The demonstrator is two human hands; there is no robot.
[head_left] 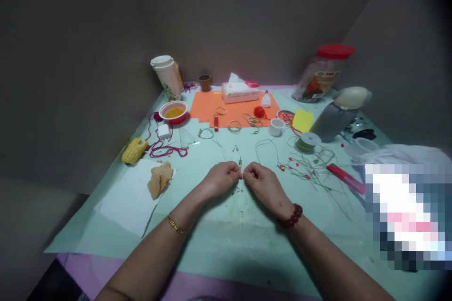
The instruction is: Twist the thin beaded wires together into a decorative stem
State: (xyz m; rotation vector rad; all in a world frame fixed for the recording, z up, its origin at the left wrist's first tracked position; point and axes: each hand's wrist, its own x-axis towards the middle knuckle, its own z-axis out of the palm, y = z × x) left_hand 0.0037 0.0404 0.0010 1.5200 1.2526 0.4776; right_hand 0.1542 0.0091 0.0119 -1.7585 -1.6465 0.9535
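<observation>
My left hand (224,178) and my right hand (264,183) meet over the middle of the table, each closed in a pinch. Between their fingertips shows a short bit of thin pale cord (242,175); its ends are hidden by the fingers. Beyond my left hand, fine strands of cord (219,143) trail across the green cover. Small dark scraps (240,161) lie just past and below the fingertips. Right of my right hand, a loop of cord (267,141) ends at a small red and yellow piece (281,168).
Cut cords (310,174), a red utility knife (346,178) and a green spool (308,142) lie right. A tissue pack (240,91) and a glue bottle (266,99) stand on orange paper (201,103). Left are a bowl (173,112), corn (134,150) and crisp pieces (159,179).
</observation>
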